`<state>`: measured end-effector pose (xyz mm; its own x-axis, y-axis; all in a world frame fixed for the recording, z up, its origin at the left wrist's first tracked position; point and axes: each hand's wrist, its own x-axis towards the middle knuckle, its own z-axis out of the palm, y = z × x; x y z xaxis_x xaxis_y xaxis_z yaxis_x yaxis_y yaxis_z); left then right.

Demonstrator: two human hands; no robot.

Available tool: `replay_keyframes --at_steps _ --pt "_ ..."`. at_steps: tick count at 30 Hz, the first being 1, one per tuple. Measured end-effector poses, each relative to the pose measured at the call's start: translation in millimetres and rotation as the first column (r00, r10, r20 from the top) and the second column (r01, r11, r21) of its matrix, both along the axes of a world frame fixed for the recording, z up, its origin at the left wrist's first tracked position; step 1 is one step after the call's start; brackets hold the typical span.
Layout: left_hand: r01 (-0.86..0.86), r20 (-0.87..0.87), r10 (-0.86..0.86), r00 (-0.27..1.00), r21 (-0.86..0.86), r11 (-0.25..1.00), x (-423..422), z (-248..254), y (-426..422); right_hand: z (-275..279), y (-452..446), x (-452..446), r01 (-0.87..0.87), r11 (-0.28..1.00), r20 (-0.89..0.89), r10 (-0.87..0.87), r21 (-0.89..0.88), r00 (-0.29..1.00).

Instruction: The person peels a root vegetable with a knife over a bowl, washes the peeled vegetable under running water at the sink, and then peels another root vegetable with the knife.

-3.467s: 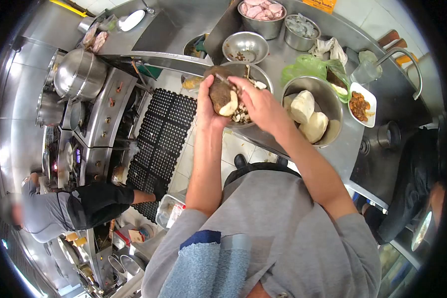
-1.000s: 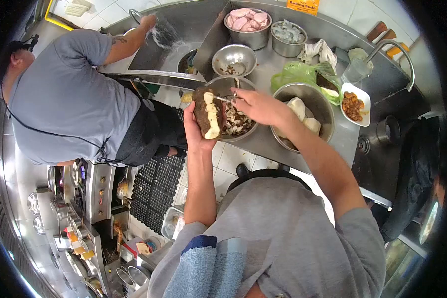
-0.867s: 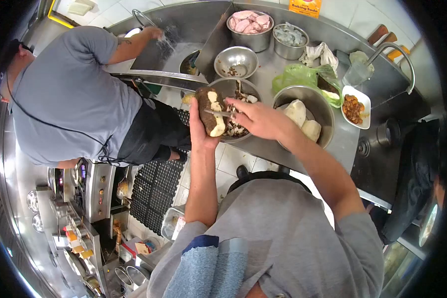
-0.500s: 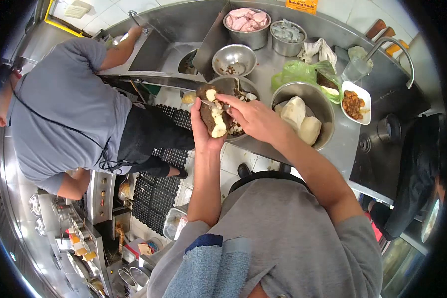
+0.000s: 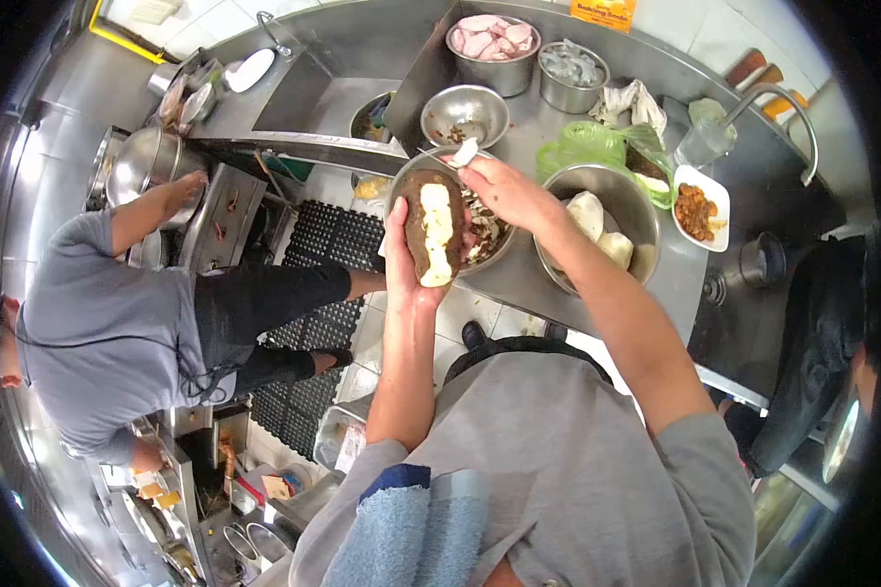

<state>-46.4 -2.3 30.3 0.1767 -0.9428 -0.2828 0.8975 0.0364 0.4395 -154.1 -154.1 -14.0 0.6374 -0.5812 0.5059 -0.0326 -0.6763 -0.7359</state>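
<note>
My left hand (image 5: 401, 256) is wrapped round a brown-skinned root (image 5: 422, 235), which has a pale peeled strip down its upper face. A knife, mostly hidden, is in my right hand (image 5: 504, 191), with a pale piece of peel (image 5: 466, 153) at its blade, above the root's far end. Beneath both hands is a metal bowl (image 5: 504, 256) of dark and white peelings. Peeled white roots (image 5: 587, 215) lie in a deep metal pot (image 5: 648, 235) to the right.
Behind stand an empty-looking metal bowl (image 5: 467, 114), a pot of pink meat (image 5: 492, 41) and a pot of greyish pieces (image 5: 571, 67). A green bag (image 5: 597, 144) and a white dish (image 5: 718, 205) sit right. A co-worker (image 5: 117, 303) stands left by the stove.
My right hand has moved up and away from the root, lifting a piece of peel. The root's pale strip is longer. The co-worker has moved from the sink toward the stove.
</note>
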Motion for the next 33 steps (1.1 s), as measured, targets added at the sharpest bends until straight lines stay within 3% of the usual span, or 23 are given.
replay_keyframes --at_steps 1,2,3,4,7,8,11,12,18,27,30,31,33 --pt "0.005 0.028 -0.005 1.0 0.004 1.0 0.7 0.1 1.7 12.5 -0.4 -3.8 -0.013 0.997 -0.075 0.019 0.078 0.997" --pt "-0.002 0.007 0.002 1.0 0.009 1.0 2.4 1.3 1.7 25.6 0.6 -16.7 -0.026 0.926 -0.23 0.12 0.376 0.966" --pt "-0.021 0.006 0.02 1.0 0.021 1.0 4.8 0.9 1.7 46.3 6.9 -25.3 0.019 0.774 -0.343 0.258 0.633 0.903" --pt "-0.038 0.006 0.038 0.999 0.032 0.999 7.2 -0.5 1.3 51.9 12.5 -28.9 0.029 0.697 -0.31 0.281 0.717 0.908" --pt "-0.082 0.028 0.08 0.996 0.065 0.995 16.1 -10.0 1.6 58.4 18.2 -28.5 0.038 0.735 -0.403 0.326 0.677 0.855" --pt "-0.085 0.042 0.082 0.996 0.071 0.994 19.0 -15.0 1.1 54.8 19.5 -29.2 -0.023 0.868 -0.456 0.283 0.496 0.844" --pt "-0.095 0.123 0.084 0.989 0.088 0.992 16.6 -13.8 -0.2 51.1 37.6 -27.6 -0.06 0.984 -0.354 0.117 0.168 0.928" --pt "-0.09 0.118 0.079 0.99 0.087 0.992 15.9 -12.8 0.3 52.7 38.7 -26.7 -0.046 0.985 -0.448 0.116 0.165 0.887" --pt "-0.081 0.112 0.074 0.991 0.067 0.994 13.7 -13.5 2.4 68.8 45.6 -23.0 -0.047 0.992 -0.415 0.091 0.115 0.905" --pt "-0.074 0.121 0.056 0.991 0.146 0.986 6.3 -14.9 0.0 50.1 37.1 3.0 0.024 0.999 -0.365 -0.006 0.043 0.931" --pt "-0.056 0.107 0.035 0.994 0.199 0.978 1.8 -10.3 4.6 51.6 28.7 7.9 0.037 0.991 -0.453 0.024 0.125 0.891" --pt "0.05 0.132 -0.06 0.989 0.08 0.996 1.0 -13.4 8.6 44.1 18.6 10.2 0.019 0.996 -0.342 0.012 0.086 0.94" --pt "0.047 0.164 -0.056 0.985 0.057 0.997 -8.6 -9.0 13.7 9.1 -10.6 17.6 -0.005 1.0 -0.098 0.005 0.007 0.995"
